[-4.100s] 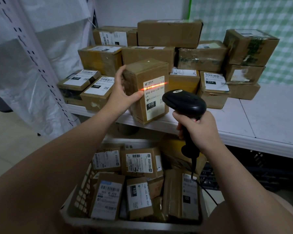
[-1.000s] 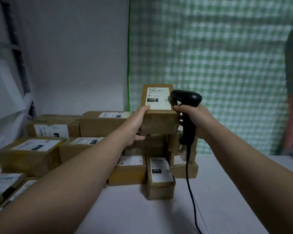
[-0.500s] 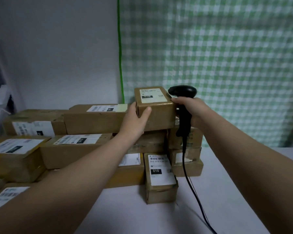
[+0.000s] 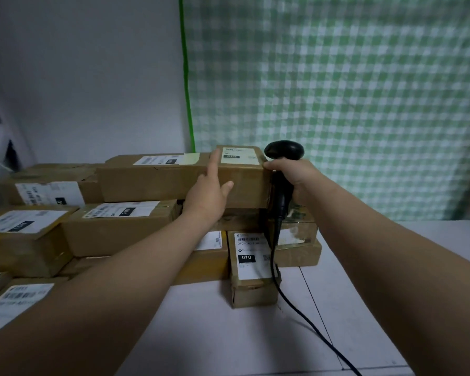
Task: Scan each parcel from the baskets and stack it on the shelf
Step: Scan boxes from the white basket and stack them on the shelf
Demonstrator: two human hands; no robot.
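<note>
Reference item: the parcel, a brown carton lying on the top tier of the stack on the white shelf. All positions below are given from it.

1. Far left, lower tiers: a labelled carton. Barcode lines show on its label, but the print is too blurred to read.
2. Left, one tier down: a second carton. Its white label carries a black tag reading "010", turned upside down to the viewer.
3. Directly left, same tier: a long carton with a label and a pale tape strip on top. Its right end lies just beside the parcel. Whether they touch cannot be told.
4. The left hand lies flat on the left part of the parcel's front face, with fingers straight, index finger up to the top edge and thumb spread rightward.
5. On top of the parcel: a white label with a black "010" tag. The other print is blurred.
6. Below and in front: a small carton on the shelf. Its label reads "010-010-1…" above a black "010" tag.
7. Just right of the top: a black scanner. The right hand is curled round its handle, one fingertip touching the parcel's upper right corner.
8. A cable runs from the handle down across the shelf.
9. Behind and right: a green-and-white checked cloth.
</note>
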